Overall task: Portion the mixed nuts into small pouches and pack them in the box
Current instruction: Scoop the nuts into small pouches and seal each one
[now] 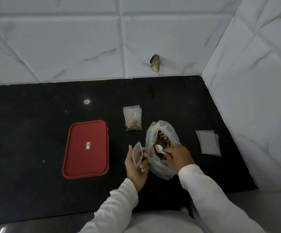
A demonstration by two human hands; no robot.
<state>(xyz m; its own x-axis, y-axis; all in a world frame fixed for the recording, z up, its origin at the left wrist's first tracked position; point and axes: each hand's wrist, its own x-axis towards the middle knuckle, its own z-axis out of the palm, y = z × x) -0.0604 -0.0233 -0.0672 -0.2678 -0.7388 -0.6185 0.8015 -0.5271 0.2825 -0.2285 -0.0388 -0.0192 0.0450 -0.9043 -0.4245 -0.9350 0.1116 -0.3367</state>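
Mixed nuts (162,142): loose in the big plastic bag (155,167), which sits mouth-up on the black counter (35,115), straight ahead of the body.
Left hand (136,169): thumb and fingers curled round an empty pouch (137,154), held on edge with its mouth squeezed part open. It is just left of the bag, against or almost against the bag's wall.
Right hand (178,157): down in the bag's mouth, fingers curled at the handle of a white spoon (159,147). The spoon's bowl lies on the nuts and points up-left.
Key relation: pouch lies just left of the spoon, with only the bag's rim between them. Judged: the loaded spoon must lift over that rim and go left.
Pouch axis: long side runs away from the body, top tipped slightly right.
Filled pouches (133,119): two, overlapped, flat beyond the bag.
Box (86,148): red lid on, well left of the left hand, not yet opened.
Spare pouches (208,142): flat, right of the bag, nearer the right hand.
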